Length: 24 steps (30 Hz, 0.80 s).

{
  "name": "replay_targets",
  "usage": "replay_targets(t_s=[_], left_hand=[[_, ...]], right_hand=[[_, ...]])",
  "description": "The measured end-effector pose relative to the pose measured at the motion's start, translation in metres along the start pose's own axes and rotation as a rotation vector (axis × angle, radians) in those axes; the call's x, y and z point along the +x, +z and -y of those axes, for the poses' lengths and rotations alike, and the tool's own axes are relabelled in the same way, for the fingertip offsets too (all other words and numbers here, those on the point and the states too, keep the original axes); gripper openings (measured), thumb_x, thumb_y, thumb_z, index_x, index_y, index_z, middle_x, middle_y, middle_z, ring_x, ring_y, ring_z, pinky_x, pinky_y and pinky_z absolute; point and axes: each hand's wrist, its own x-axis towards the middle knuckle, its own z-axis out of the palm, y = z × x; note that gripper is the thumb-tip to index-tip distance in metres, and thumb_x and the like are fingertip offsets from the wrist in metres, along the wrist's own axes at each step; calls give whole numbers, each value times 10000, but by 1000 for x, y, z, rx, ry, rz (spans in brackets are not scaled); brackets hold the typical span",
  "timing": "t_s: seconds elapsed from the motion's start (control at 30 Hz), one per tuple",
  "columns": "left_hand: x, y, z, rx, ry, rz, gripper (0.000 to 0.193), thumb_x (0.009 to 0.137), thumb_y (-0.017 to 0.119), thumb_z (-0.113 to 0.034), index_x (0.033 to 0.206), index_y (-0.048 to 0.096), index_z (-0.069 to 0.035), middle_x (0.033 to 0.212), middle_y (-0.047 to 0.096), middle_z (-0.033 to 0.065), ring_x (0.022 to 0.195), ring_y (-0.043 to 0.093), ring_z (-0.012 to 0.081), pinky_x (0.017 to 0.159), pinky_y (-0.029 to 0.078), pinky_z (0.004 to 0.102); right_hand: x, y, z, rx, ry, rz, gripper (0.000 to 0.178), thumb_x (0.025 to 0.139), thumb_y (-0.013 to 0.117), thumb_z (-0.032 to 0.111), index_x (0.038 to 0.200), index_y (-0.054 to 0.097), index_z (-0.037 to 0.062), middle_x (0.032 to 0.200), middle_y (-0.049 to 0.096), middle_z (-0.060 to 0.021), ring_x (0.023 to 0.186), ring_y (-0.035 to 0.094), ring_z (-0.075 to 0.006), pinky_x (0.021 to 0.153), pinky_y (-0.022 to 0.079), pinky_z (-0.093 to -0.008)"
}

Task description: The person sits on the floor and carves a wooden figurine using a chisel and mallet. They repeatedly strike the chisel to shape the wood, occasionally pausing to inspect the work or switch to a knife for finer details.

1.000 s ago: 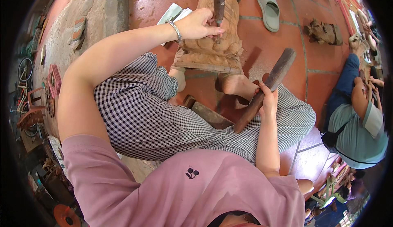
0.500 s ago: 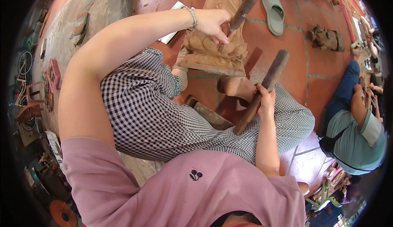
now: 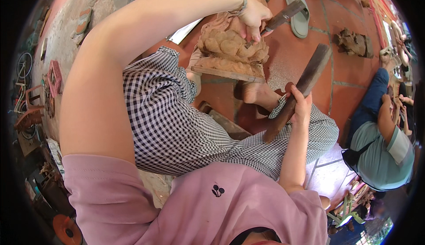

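Observation:
A carved wooden figure point(image 3: 228, 46) with rounded, swirling relief and a flat base lies on the floor between my bare feet. My left hand point(image 3: 254, 18) is closed round the lower part of a chisel point(image 3: 287, 15). Its thick dark handle leans up to the right, and its tip is down at the carving near the base. In my right hand point(image 3: 301, 105), a long dark wooden mallet point(image 3: 315, 68) is gripped around its lower half. The mallet slants over my right knee, apart from the chisel.
A green slipper point(image 3: 299, 21) and a rough wood piece point(image 3: 354, 43) lie on the red tiles to the right. Between my legs rests a wooden block point(image 3: 223, 123). Another person in a teal shirt point(image 3: 384, 158) sits at far right. A pink crate point(image 3: 54, 77) stands left.
My left hand has shifted right and the chisel now leans further right and lower. The mallet in my right hand has moved slightly right and up.

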Motion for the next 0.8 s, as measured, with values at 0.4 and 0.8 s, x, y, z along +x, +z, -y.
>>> replay_targets(t_s=[0.4, 0.8], left_hand=[[-3, 1, -6, 32, -1, -17, 262, 833, 702, -80, 983, 493, -33, 935, 665, 88, 867, 664, 181, 705, 579, 303], [-13, 13, 7, -17, 116, -158, 286, 800, 719, -39, 1012, 533, 11, 897, 651, 102, 848, 655, 169, 714, 585, 294]], right_hand=[[23, 6, 99, -250, -314, 149, 273, 814, 717, 68, 1004, 529, 15, 847, 602, -59, 729, 607, -146, 676, 496, -284], [31, 18, 128, -772, -607, 82, 616, 813, 668, 7, 1382, 435, 40, 979, 594, -50, 877, 575, -133, 826, 462, -277]])
